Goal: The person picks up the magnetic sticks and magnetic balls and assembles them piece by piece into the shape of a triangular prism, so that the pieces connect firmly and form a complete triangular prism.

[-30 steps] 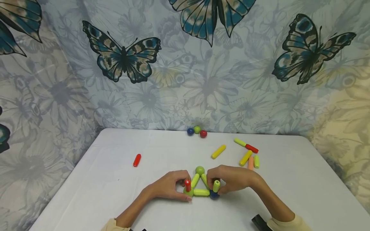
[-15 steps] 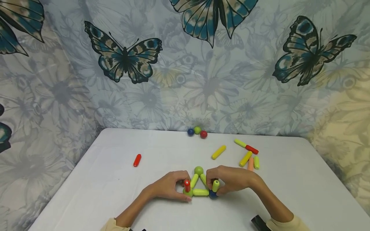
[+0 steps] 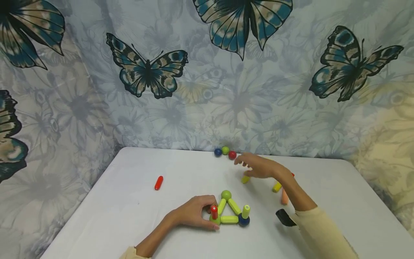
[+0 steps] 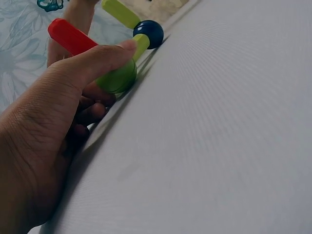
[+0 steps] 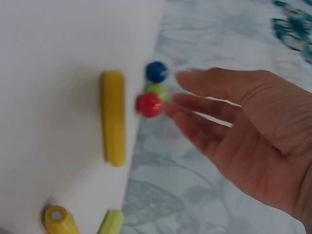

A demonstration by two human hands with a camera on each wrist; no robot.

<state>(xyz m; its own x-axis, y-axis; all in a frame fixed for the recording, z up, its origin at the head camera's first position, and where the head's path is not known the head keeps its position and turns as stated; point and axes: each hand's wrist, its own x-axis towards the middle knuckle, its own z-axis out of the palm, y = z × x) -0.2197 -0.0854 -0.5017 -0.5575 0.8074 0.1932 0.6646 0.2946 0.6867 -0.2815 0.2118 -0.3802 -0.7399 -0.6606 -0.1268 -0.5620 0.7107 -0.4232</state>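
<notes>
On the white table lies a triangle of lime-green rods (image 3: 229, 219) joined by balls: a green ball (image 3: 226, 195) at the back, a dark blue ball (image 3: 244, 220) at right, and a green ball (image 4: 119, 78) at left. A red rod (image 3: 214, 212) stands up from the left ball, and a lime rod (image 3: 245, 211) from the blue one. My left hand (image 3: 195, 213) grips the left green ball between thumb and fingers. My right hand (image 3: 260, 166) is in the air above a yellow rod (image 5: 114, 118), fingers relaxed and holding nothing.
Near the back edge sit a blue ball (image 3: 218, 152), a green ball (image 3: 225, 150) and a red ball (image 3: 232, 155). A loose red rod (image 3: 159, 182) lies at left. Another yellow rod (image 3: 277, 187) and an orange rod (image 3: 284, 197) lie at right, partly behind my right arm.
My right hand has let go of the blue-ball corner and moved back over the table towards the loose pieces. My left hand stays on its ball. The head view has shifted slightly.
</notes>
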